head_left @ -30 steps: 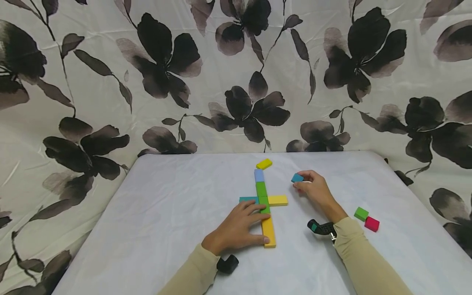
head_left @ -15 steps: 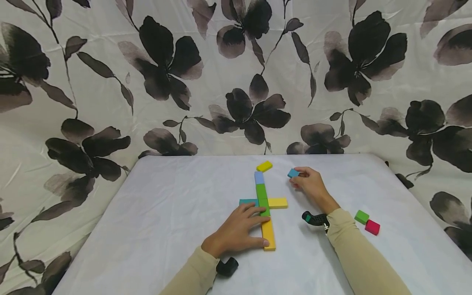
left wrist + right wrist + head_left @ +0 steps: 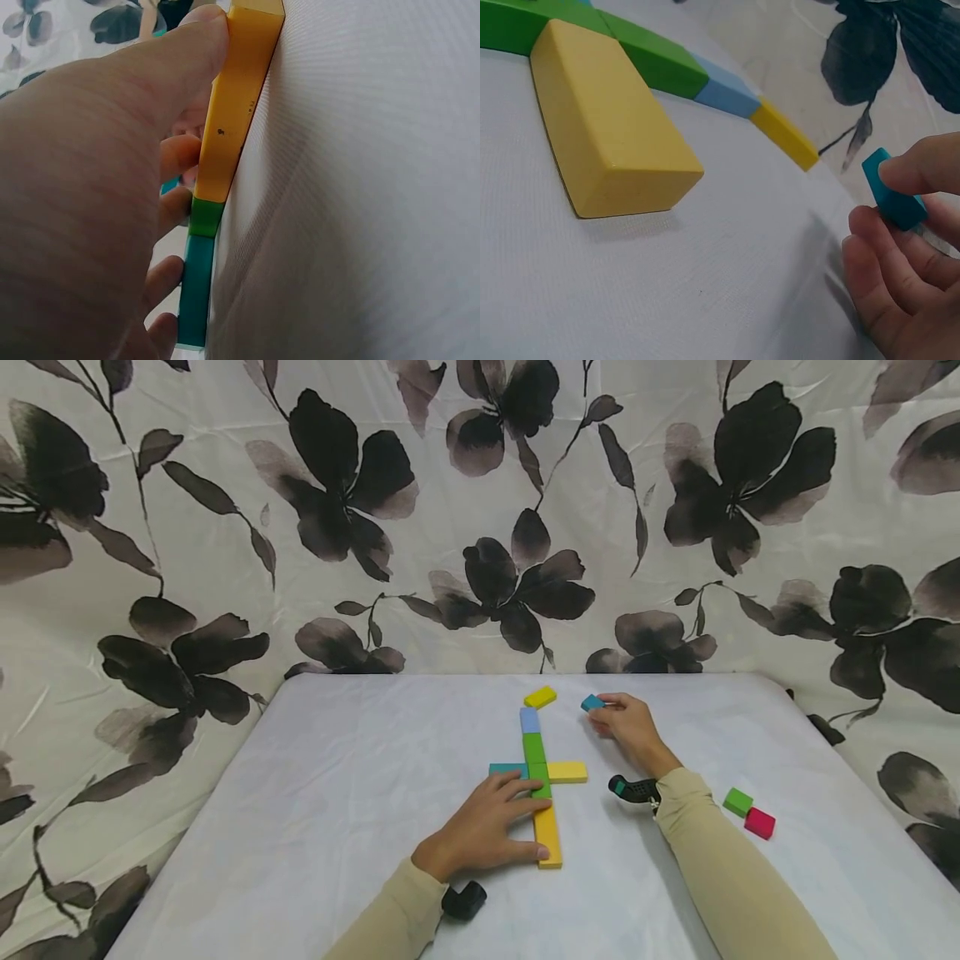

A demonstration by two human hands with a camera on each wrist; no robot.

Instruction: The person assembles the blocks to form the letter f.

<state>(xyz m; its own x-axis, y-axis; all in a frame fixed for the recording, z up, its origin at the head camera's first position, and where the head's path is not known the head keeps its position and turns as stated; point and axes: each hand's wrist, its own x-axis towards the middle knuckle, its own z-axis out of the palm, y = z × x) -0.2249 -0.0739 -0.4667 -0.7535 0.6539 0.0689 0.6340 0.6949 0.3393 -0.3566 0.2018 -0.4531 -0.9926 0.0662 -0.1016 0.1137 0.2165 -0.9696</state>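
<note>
My right hand [image 3: 633, 735] pinches a small blue block [image 3: 592, 702] between thumb and fingers, off the tabletop to the right of the far end of a row of blocks. Fingers of my left hand [image 3: 480, 831] rest loosely on that row. Its thumb touches the near end of a long orange block [image 3: 236, 97], while other fingertips lie by a green block [image 3: 205, 216] and a teal block [image 3: 196, 292]. Further along the row come another green block [image 3: 533, 747], a light blue block [image 3: 529, 721] and a slanted yellow block [image 3: 541, 697]. A pale yellow block [image 3: 615, 127] juts out rightward.
Near the right sleeve, a loose green block [image 3: 738, 802] and a red block [image 3: 761, 823] lie side by side. White cloth [image 3: 315, 810] covers the table. Behind its far edge hangs a floral curtain [image 3: 420, 552].
My right hand has moved away from me and slightly left with the blue block, toward the slanted yellow block. The left hand stays in place on the row.
</note>
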